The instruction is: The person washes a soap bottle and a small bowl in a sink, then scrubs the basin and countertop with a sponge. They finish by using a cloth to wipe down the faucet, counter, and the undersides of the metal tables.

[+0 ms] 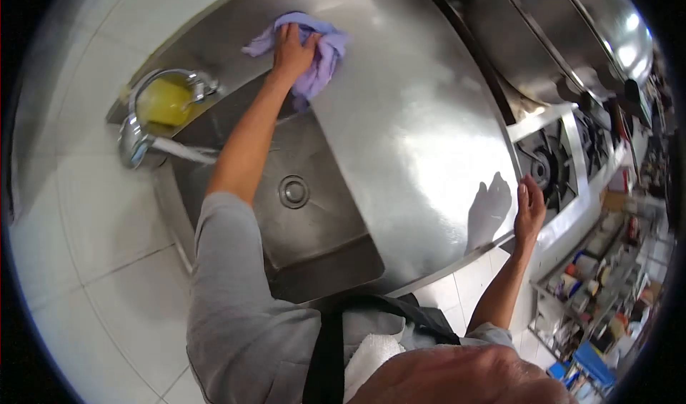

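My left hand (294, 55) presses on a bunched purple cloth (320, 69), its fingers bent into the fabric. The cloth lies on the steel counter (400, 96) at the back edge of the sink basin (325, 211), and one corner hangs at the rim. My right hand (529, 207) is at the counter's right edge, beside the stove, with fingers stretched out and nothing in it; its reflection or shadow shows on the steel.
A chrome faucet (136, 139) arches at the left beside a yellow object (164, 102). A gas stove (547, 162) stands at the right, with a large steel pot (543, 39) behind it. Loaded shelves (593, 275) are at the lower right.
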Tool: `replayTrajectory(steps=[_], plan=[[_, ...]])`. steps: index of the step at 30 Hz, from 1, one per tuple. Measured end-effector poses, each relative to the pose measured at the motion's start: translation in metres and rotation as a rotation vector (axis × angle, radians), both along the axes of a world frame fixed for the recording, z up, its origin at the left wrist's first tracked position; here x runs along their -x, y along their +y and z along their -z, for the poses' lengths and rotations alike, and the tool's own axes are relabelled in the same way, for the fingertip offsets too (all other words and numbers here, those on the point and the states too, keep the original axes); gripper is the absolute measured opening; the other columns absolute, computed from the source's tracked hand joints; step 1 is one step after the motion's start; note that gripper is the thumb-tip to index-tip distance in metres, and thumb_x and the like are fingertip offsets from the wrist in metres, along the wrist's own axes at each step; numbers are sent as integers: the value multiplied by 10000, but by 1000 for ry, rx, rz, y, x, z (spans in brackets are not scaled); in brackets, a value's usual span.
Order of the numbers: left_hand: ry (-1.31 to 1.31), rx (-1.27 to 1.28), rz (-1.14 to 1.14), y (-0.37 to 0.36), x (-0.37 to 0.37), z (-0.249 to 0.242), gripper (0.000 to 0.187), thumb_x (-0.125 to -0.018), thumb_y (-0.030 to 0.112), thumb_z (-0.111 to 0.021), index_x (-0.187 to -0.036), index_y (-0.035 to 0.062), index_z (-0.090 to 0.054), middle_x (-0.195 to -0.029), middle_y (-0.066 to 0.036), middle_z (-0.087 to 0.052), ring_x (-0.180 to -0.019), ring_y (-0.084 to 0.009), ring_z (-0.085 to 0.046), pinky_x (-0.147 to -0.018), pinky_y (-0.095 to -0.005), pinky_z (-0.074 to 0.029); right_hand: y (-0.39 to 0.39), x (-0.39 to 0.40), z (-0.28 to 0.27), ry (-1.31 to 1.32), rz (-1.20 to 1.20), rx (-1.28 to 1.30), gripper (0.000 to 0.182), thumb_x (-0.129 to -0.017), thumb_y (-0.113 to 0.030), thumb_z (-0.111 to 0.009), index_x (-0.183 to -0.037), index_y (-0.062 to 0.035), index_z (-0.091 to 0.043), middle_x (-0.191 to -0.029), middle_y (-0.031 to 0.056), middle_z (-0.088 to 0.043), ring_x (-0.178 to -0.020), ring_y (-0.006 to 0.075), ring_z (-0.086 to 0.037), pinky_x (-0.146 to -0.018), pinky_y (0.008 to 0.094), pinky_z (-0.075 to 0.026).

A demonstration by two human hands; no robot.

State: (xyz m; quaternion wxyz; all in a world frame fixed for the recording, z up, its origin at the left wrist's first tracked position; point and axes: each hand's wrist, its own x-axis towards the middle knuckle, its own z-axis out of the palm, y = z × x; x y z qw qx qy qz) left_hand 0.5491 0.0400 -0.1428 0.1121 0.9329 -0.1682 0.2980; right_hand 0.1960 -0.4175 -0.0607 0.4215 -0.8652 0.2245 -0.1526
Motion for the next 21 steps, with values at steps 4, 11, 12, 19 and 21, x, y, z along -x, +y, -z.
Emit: replayTrajectory(steps=[4,11,12,19,21], plan=[[193,-18,108,-90,-24,-14,582,-854,480,-466,-1197,12,-507,-1245,-174,-478,-1201,-318,-389,-1035,-461,-249,-1,63,39,-37,206,37,431,-942,-313,-448,-1221,12,-496,-1211,169,-518,-1125,244,-486,-972,347,-350],[289,50,317,-334,43,18,601,-854,440,-445,-1242,-18,-454,-1330,-226,-385,-1251,-371,-335,-1057,-509,-184,32,55,47,-20,192,290,480,-953,-351,-361,-1266,5,-440,-1241,185,-482,-1173,321,-421,-1008,399,-277],[283,-132,174,-355,98,-9,575,-848,362,-435,-1254,-45,-445,-1357,-232,-366,-1276,-358,-315,-1057,-525,-172,32,55,48,-26,191,308,482,-954,-351,-360,-1266,9,-439,-1243,185,-481,-1168,321,-424,-1003,399,-281],[442,155,283,-225,93,-10,387,-765,141,-561,-1135,29,-531,-1120,-168,-543,-1111,-326,-476,-989,-451,-325,31,49,50,-113,195,302,446,-944,-292,-400,-1248,31,-453,-1230,206,-495,-1134,332,-464,-974,400,-329],[325,130,170,-119,23,4,401,-754,183,-598,-1124,39,-541,-1086,-145,-560,-1037,-315,-507,-863,-428,-408,27,51,56,-121,212,369,410,-920,-259,-428,-1190,40,-505,-1165,219,-534,-1084,340,-495,-941,402,-356]])
